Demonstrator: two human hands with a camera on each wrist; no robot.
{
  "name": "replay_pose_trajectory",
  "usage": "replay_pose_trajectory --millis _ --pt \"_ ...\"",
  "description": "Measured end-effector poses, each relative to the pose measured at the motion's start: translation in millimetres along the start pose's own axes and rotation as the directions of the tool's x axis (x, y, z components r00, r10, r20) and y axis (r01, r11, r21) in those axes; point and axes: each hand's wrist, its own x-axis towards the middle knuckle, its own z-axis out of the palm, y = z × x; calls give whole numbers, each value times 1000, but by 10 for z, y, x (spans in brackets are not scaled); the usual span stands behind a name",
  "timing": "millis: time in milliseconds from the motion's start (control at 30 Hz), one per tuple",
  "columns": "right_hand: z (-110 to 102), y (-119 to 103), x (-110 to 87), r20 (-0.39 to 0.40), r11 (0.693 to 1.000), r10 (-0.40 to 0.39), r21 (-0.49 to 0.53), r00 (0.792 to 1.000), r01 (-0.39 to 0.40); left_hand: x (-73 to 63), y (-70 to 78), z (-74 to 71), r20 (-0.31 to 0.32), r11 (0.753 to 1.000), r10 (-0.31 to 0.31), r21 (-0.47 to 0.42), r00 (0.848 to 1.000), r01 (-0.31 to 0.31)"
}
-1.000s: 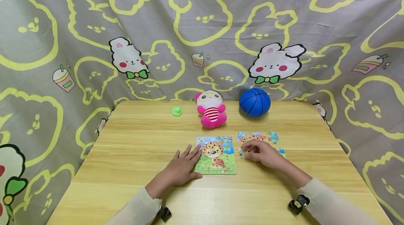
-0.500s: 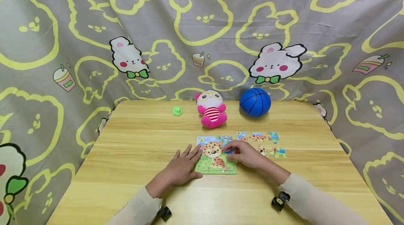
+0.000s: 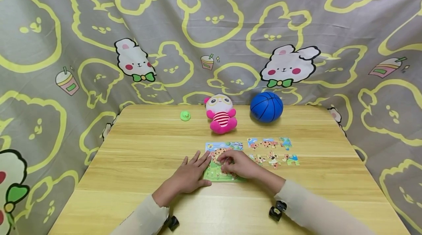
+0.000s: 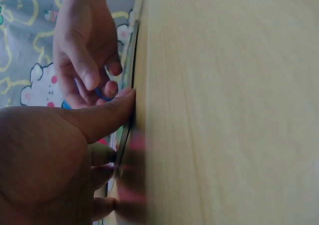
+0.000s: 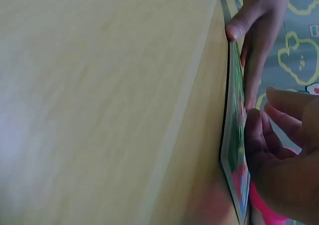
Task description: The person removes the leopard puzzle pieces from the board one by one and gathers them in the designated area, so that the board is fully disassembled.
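Observation:
A square leopard puzzle board [image 3: 214,146] lies on the table in the head view. My left hand [image 3: 189,176] lies spread with straight fingers across its left edge; in the left wrist view the thumb [image 4: 117,113] rests along the near edge. Over the board's middle hovers my right hand [image 3: 240,163], thumb and fingers curled toward each other around a puzzle piece mostly hidden by them. Only a blue sliver shows among those fingers in the left wrist view. Loose puzzle pieces [image 3: 273,159] lie in two rows right of the board.
Behind the board sits a pink panda plush [image 3: 221,118], with a blue basketball [image 3: 266,107] to its right and a small green duck [image 3: 185,116] to its left. A patterned curtain [image 3: 171,19] surrounds the wooden table [image 3: 132,147].
My right hand has moved left from the loose pieces to over the middle of the board, uncovering the lower row of pieces. My left hand has stayed in place.

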Motion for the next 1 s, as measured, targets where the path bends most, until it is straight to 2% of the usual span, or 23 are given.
replay_pose_trajectory --millis 100,400,600,1000 --pt "54 -13 35 -3 999 -17 -27 1000 17 5 0 2 -2 1000 0 2 1000 0" --pt "156 -10 65 -40 994 7 -108 999 -12 4 1 -1 -8 1000 4 16 1000 -4" --pt "185 -3 73 -30 984 -3 -180 1000 -2 -3 1 -9 -4 1000 7 24 1000 -6" --pt "227 -55 81 -20 967 -25 -252 999 19 1 -7 10 -7 1000 8 30 1000 -7"
